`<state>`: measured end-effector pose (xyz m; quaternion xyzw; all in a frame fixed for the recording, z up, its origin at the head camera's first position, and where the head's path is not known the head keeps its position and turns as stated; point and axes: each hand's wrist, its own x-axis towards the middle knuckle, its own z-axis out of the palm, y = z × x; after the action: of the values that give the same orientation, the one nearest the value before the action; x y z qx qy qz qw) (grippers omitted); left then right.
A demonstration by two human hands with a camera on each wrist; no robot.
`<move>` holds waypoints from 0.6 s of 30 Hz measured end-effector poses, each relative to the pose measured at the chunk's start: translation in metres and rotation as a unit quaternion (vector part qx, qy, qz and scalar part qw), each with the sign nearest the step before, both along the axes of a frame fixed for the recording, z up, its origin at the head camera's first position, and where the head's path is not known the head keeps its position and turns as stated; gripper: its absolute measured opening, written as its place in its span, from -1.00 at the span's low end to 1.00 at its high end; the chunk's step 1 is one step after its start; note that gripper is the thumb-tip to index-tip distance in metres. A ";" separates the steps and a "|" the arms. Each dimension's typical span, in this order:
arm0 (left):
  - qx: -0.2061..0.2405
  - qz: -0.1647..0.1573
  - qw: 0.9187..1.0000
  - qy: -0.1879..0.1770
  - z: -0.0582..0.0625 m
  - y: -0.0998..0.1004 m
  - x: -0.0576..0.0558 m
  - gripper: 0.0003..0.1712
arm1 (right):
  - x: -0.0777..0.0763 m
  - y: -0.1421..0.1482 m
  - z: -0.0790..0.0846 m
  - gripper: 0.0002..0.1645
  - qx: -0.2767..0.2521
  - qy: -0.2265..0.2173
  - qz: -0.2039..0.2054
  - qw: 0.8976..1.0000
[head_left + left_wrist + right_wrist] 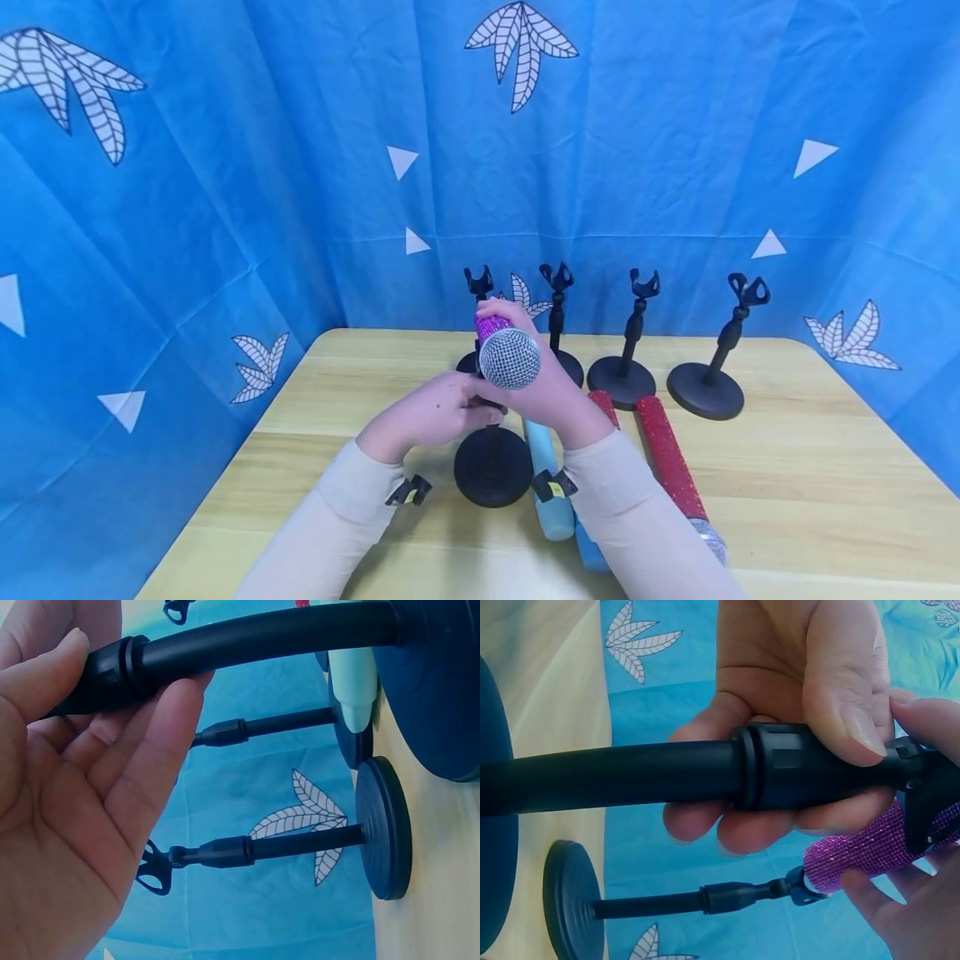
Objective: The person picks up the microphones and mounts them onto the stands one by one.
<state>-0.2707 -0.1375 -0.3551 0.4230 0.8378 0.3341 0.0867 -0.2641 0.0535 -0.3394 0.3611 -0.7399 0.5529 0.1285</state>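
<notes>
My left hand (442,412) grips the thick collar of a black tabletop microphone stand (780,769), its thumb on one side and fingers on the other. The round base (492,468) of this stand is on the table below. My right hand (551,379) holds a microphone with a purple glittery handle (870,847) at the top of the stand. Its silver mesh head (510,358) faces the head camera. In the right wrist view, the stand's black clip (922,806) lies against the purple handle, partly hidden by the right hand's fingers.
Behind the hands stand several more black stands with bare clips, one at the far right (720,350). Beside the right forearm lie a red glittery microphone (671,458), another red one (603,406), a pale green one (553,500) and a blue one (590,548). A blue curtain (637,125) encloses the table (810,467).
</notes>
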 end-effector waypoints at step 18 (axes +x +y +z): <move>0.012 0.010 1.000 0.018 -0.006 -0.001 0.003 -0.91 | 0.004 -0.003 -0.001 0.05 0.070 -0.102 -0.095 0.988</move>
<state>-0.2676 -0.1382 -0.3613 0.4213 0.8396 0.3369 0.0632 -0.2604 0.0503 -0.3400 0.2389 -0.8169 0.5191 0.0786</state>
